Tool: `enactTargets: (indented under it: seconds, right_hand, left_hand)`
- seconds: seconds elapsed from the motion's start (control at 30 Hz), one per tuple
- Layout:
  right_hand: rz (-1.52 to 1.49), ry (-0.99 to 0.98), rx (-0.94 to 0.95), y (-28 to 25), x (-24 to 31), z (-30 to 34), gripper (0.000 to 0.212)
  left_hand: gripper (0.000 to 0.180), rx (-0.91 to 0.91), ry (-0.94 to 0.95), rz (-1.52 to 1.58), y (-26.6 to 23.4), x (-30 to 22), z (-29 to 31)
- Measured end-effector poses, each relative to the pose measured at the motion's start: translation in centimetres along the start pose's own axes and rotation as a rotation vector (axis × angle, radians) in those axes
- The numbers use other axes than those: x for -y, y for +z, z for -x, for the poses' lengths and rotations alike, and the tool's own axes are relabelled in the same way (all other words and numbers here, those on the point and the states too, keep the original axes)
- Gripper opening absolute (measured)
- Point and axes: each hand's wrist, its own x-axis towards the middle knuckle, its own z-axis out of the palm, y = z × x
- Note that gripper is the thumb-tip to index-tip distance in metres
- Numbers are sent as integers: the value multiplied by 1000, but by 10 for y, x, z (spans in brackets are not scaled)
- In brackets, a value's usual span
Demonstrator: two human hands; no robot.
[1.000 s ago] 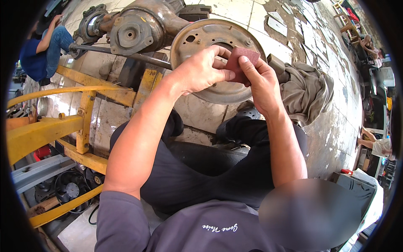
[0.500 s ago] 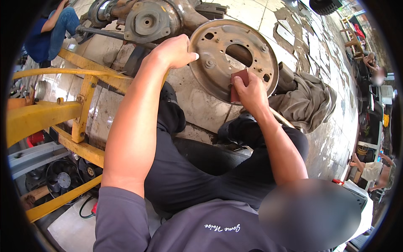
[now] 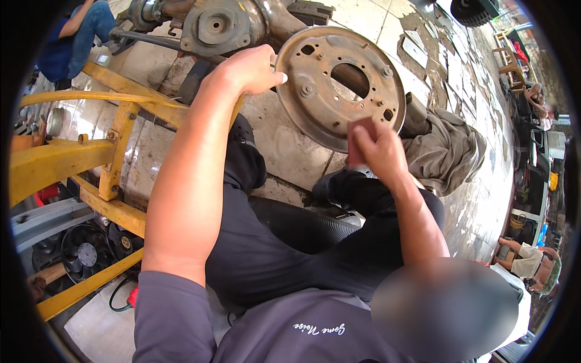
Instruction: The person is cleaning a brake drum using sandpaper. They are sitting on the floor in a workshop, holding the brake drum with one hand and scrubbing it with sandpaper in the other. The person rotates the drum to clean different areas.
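A round, brownish metal brake backing plate [image 3: 324,115] stands tilted in front of me, with a large central hole and several studs. Curled around its left rim is my left hand [image 3: 251,69]; the thumb shows at the edge and the other fingers are mostly hidden behind. My right hand [image 3: 382,148] pinches a folded piece of reddish-brown sandpaper [image 3: 356,154] at the plate's lower right edge. The hand is slightly blurred, and I cannot tell whether the sandpaper touches the metal.
A rusty axle housing [image 3: 218,27] lies behind the plate. Yellow metal frame bars [image 3: 66,163] stand at my left, near a black fan [image 3: 86,254]. Crumpled brown cloth [image 3: 451,148] lies on the right. Another person [image 3: 78,45] sits at the far left.
My right hand and the sandpaper have moved down and to the right, from the plate's face to its lower edge. My left hand keeps its hold on the rim.
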Motion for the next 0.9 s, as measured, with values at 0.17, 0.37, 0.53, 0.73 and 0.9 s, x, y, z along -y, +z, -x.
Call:
enactTargets:
  seconds: [0.17,0.37,0.53,0.73,0.9]
  right_hand:
    - [-86,-52,-106,20,-10,-24,37]
    - [-18,-63,-20,12,-3,-6,35]
    - [-88,-63,-85,20,-5,-24,34]
    - [39,-178,192,-12,-16,-7,29]
    - [132,-303,223,-37,11,-39,26]
  left_hand:
    - [63,23,18,-4,3,-9,-1]
    - [63,48,8,-5,2,-6,1]
    - [63,40,-14,5,10,-1,-5]
    - [58,61,-46,14,4,-4,-4]
    - [60,48,-1,21,10,-3,-11]
